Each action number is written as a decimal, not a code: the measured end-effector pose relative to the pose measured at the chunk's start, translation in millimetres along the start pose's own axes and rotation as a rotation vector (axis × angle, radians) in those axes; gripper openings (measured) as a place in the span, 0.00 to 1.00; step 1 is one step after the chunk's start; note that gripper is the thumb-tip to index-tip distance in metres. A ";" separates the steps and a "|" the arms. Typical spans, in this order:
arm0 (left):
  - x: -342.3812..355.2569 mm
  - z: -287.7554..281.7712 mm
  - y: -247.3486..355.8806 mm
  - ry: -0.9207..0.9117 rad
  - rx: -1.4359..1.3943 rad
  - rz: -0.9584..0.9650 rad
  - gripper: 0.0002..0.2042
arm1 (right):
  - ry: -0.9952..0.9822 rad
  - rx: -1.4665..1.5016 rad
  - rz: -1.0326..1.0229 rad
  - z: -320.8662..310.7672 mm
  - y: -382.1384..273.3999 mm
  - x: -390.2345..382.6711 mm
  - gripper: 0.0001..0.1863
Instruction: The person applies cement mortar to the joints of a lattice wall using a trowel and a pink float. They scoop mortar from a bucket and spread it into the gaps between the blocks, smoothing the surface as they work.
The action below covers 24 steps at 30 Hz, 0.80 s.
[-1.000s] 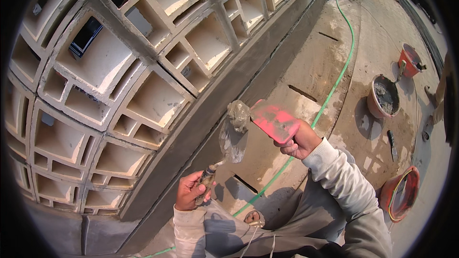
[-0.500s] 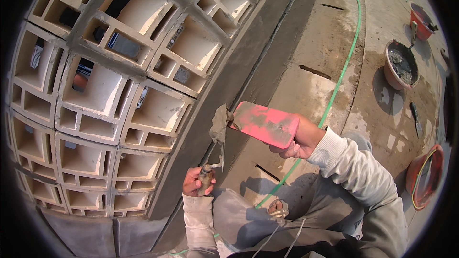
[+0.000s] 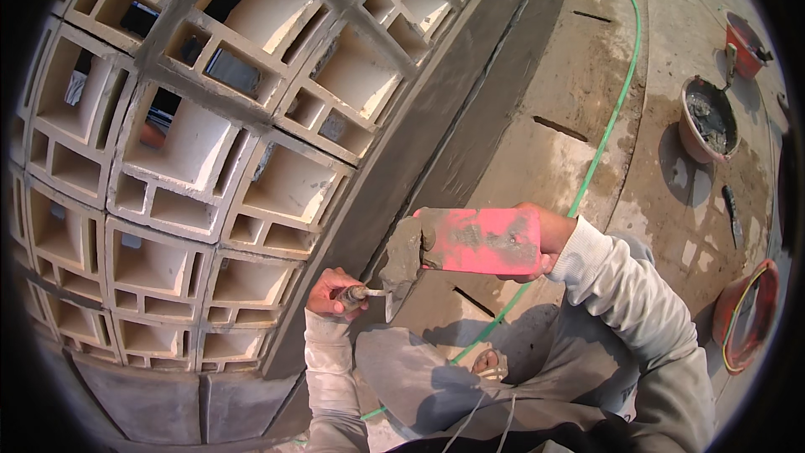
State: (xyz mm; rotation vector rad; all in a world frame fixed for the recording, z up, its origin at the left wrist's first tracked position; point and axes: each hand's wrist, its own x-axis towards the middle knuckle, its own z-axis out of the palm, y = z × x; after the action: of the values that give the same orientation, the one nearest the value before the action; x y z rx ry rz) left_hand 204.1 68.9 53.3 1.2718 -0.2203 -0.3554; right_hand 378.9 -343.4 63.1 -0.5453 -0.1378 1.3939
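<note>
My left hand (image 3: 329,293) is closed round the handle of a pointing trowel (image 3: 353,294). Grey mortar (image 3: 401,253) covers most of its blade. Beside it, my right hand (image 3: 545,242) grips a pink plastic float (image 3: 486,242), whose visible face is smeared with mortar. The float's left end meets the mortar on the trowel. Both tools are in front of a low, plastered ledge (image 3: 436,147) at the foot of a wall of pale openwork blocks (image 3: 180,147). The handle side of the float is hidden.
A green hose (image 3: 625,75) runs along the concrete floor past my sandalled foot (image 3: 486,361). To the right stand a mortar bucket (image 3: 698,144) with a tool in it, a farther red bucket (image 3: 742,46) and a nearer one (image 3: 723,319). A scraper-like tool (image 3: 732,216) lies between them.
My left hand has moved slightly left and up, and the trowel has turned. The float has levelled out and shifted a little right and down. Mortar now bridges the two tools more broadly.
</note>
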 end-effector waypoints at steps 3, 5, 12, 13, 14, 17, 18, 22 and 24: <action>2.9 -11.1 5.7 -0.059 0.057 -0.003 0.28 | -0.168 -0.024 0.002 -16.9 4.6 5.7 0.11; 1.9 -15.3 10.4 -0.076 0.098 -0.006 0.28 | -0.223 -0.120 -0.051 -29.4 8.2 7.6 0.09; -12.3 -21.5 20.6 0.030 0.222 -0.061 0.28 | 0.056 -0.406 -0.106 -31.8 1.0 -1.6 0.14; -13.7 -19.7 22.0 0.050 0.233 -0.060 0.28 | 0.055 -0.404 -0.139 -34.7 0.9 -2.9 0.16; -15.8 -17.8 23.8 0.071 0.264 -0.087 0.28 | 0.055 -0.402 -0.171 -37.6 1.5 -4.3 0.18; -18.3 -4.6 28.5 0.147 0.329 -0.154 0.28 | 0.040 -0.330 -0.342 -22.2 -3.7 -15.7 0.25; -23.2 2.2 27.6 0.188 0.339 -0.176 0.28 | -0.018 -0.308 -0.401 -19.2 -7.5 -15.7 0.28; -25.6 49.7 32.2 0.359 0.319 -0.224 0.26 | 0.171 -0.513 -0.561 12.7 -26.4 -17.3 0.32; -21.6 73.0 37.9 0.373 0.271 -0.202 0.24 | 0.163 -0.632 -0.658 -1.6 -25.7 -10.1 0.31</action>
State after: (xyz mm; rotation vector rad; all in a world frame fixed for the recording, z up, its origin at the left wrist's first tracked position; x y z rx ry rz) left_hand 163.5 21.6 111.2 1.6075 0.1858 -0.2587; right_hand 400.7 -355.5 75.3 -1.0231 -0.5831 0.6388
